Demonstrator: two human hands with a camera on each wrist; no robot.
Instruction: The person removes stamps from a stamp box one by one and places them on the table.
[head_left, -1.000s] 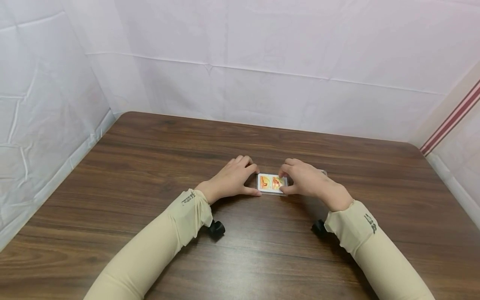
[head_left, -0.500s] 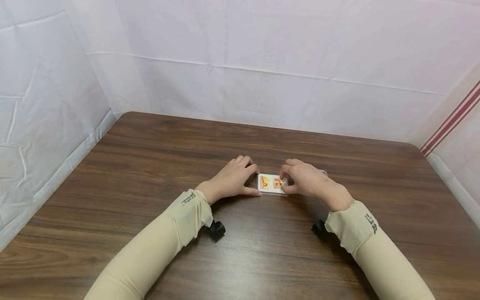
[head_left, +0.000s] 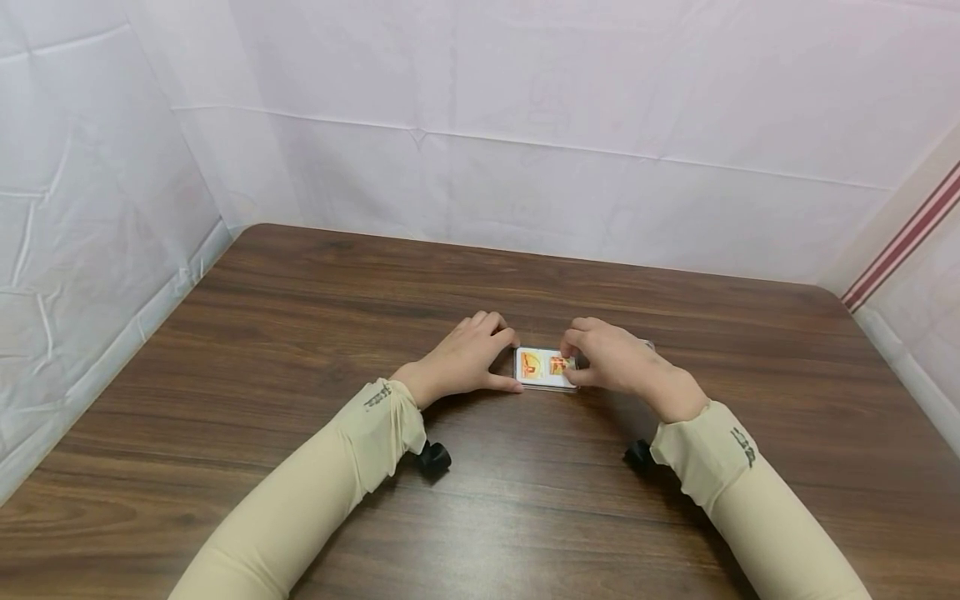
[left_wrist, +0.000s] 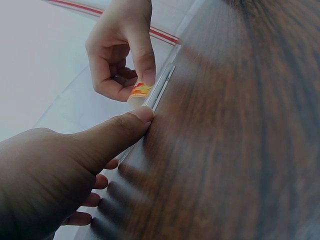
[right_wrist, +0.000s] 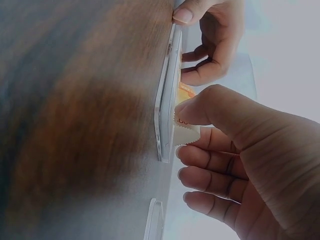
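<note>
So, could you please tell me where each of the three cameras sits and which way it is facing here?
Head: worn on the head, looking forward and down at the wooden table; both sleeved forearms, the left hand and right hand flank a clear case.
Left wrist: behind the left hand, looking across the case edge to the right hand.
Right wrist: behind the right hand, looking back to the left hand.
Shared: all three views show the case and both hands.
</note>
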